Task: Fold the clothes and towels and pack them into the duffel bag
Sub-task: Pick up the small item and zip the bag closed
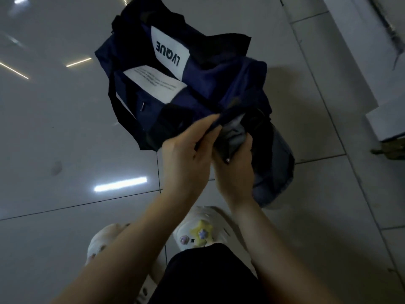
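Duffel bag, navy, on the tiled floor at about 12 o'clock from the person's feet, white label patch up. Both hands meet at its near end, roughly 5 o'clock on the bag.

Left hand: fingers pinch the dark edge of the opening and lift it. Right hand: fingers curled round a grey folded cloth, pushing it into the gap. Zip pull shows just between the hands.

Step, as I judge it: stuffing a folded piece in. To do it well, hold the edge high and wide, slide the cloth in flat so the fold survives, keep fabric clear of the zip teeth. Snagging is the risk.

White clogs at 6 o'clock.
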A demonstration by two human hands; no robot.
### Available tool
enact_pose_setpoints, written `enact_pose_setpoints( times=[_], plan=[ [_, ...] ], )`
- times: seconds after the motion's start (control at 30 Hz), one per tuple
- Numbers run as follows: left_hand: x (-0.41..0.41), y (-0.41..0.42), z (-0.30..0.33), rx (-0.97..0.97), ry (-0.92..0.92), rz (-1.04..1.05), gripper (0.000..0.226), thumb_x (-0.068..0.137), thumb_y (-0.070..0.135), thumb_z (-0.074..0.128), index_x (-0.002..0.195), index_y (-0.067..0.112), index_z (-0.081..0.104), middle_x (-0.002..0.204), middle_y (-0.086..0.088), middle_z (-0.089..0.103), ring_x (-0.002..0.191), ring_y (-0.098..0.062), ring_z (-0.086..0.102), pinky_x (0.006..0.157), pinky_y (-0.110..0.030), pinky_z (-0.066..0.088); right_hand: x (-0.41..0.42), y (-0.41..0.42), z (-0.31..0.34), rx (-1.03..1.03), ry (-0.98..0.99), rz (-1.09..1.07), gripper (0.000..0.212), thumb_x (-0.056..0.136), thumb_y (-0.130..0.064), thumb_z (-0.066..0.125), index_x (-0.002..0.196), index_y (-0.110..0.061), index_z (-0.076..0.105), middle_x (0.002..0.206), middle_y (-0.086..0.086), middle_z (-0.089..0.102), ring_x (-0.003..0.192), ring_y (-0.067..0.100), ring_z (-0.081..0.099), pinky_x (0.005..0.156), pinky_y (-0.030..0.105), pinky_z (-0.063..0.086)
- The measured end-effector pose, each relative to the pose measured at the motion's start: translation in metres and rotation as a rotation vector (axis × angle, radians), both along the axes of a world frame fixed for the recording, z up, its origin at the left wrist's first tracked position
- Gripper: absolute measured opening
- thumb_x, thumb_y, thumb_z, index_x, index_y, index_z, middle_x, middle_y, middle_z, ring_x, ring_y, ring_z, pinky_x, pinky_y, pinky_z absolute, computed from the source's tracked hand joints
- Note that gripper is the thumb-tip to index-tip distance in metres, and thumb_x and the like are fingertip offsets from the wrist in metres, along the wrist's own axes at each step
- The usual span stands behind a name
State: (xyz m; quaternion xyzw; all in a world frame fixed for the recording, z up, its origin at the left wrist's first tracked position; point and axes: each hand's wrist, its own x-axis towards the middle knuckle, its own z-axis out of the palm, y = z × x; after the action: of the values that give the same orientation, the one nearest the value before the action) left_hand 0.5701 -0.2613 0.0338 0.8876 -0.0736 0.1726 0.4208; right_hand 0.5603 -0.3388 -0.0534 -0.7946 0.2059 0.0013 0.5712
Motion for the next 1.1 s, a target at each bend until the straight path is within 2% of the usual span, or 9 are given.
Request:
enact_pose_setpoints(
  times=[0.1,0.2,0.43,0.57,0.67,0.7,0.8,0.93,1.1],
  plan=[
    [-0.007,0.000,-0.005,0.004,0.034,0.010,0.022,0.092,0.010,0.059,0.112,0.012,0.067,0.086,0.017,0.062,0.075,0.007,0.060,0.065,-0.009,0.047,0.006,-0.009,-0.003,0.079,0.013,0.024,0.089,0.073,-0.067,0.058,0.143,-0.021,0.027,0.130,0.003,0.055,0.112,0.023,0.058,0.086,0.039,0.050],
    [0.003,0.004,-0.009,-0.056,0.071,0.069,0.024,0.094,0.007,0.057,0.113,0.017,0.066,0.088,0.023,0.061,0.079,0.010,0.060,0.070,-0.008,0.046,-0.006,-0.020,-0.012,-0.115,0.036,0.219,0.100,0.079,-0.051,0.070,0.153,-0.025,0.008,0.143,0.010,0.038,0.122,0.028,0.046,0.092,0.039,0.044],
    [0.007,-0.005,-0.020,-0.135,0.126,0.135,0.023,0.095,0.008,0.056,0.114,0.014,0.068,0.088,0.020,0.062,0.078,0.010,0.059,0.069,-0.007,0.043,-0.009,-0.037,-0.009,-0.494,0.231,0.318,0.103,0.081,-0.066,0.058,0.153,-0.029,-0.005,0.147,0.011,0.026,0.123,0.036,0.038,0.094,0.043,0.038],
    [0.010,-0.006,-0.019,-0.169,0.159,0.138,0.022,0.096,0.009,0.055,0.114,0.011,0.068,0.084,0.017,0.062,0.072,0.008,0.056,0.066,-0.008,0.041,-0.016,-0.043,-0.005,0.042,0.272,0.024,0.087,0.084,-0.037,0.071,0.152,-0.016,0.020,0.142,0.009,0.041,0.122,0.025,0.046,0.094,0.036,0.045],
    [0.007,-0.010,-0.018,-0.219,0.175,0.141,0.023,0.096,0.008,0.054,0.114,0.011,0.067,0.085,0.014,0.063,0.075,0.008,0.057,0.069,-0.008,0.042,-0.023,-0.037,-0.003,0.410,0.319,-0.137,0.045,0.091,-0.023,0.065,0.131,-0.007,0.050,0.105,0.000,0.063,0.101,0.020,0.061,0.079,0.028,0.042],
    [0.005,-0.012,-0.017,-0.231,0.178,0.139,0.023,0.096,0.007,0.053,0.114,0.013,0.066,0.087,0.014,0.064,0.077,0.007,0.058,0.070,-0.009,0.043,-0.024,-0.034,-0.003,0.442,0.311,-0.143,0.041,0.094,-0.021,0.060,0.132,-0.008,0.051,0.107,-0.002,0.063,0.105,0.019,0.061,0.078,0.023,0.041],
    [-0.003,-0.019,-0.014,-0.242,0.197,0.104,0.027,0.095,0.003,0.054,0.114,0.020,0.063,0.092,0.015,0.066,0.085,0.005,0.062,0.073,-0.009,0.045,-0.017,-0.018,0.000,0.378,0.244,-0.087,0.045,0.100,-0.020,0.049,0.143,-0.012,0.041,0.127,-0.003,0.055,0.122,0.017,0.052,0.083,0.016,0.038],
    [-0.008,-0.025,-0.013,-0.249,0.250,0.062,0.027,0.094,0.005,0.056,0.116,0.019,0.065,0.095,0.009,0.069,0.090,0.000,0.065,0.078,-0.016,0.050,-0.004,-0.009,-0.015,0.203,0.187,0.017,0.053,0.099,-0.020,0.043,0.149,-0.012,0.028,0.147,0.004,0.042,0.133,0.021,0.042,0.106,0.039,0.039],
    [-0.007,-0.021,-0.014,-0.255,0.257,0.082,0.024,0.095,0.007,0.056,0.115,0.015,0.067,0.091,0.011,0.069,0.083,0.000,0.064,0.073,-0.016,0.050,-0.016,-0.013,-0.016,0.088,0.205,0.112,0.054,0.102,-0.032,0.034,0.152,-0.021,0.019,0.153,-0.004,0.034,0.136,0.021,0.038,0.107,0.051,0.032]
  ],
)
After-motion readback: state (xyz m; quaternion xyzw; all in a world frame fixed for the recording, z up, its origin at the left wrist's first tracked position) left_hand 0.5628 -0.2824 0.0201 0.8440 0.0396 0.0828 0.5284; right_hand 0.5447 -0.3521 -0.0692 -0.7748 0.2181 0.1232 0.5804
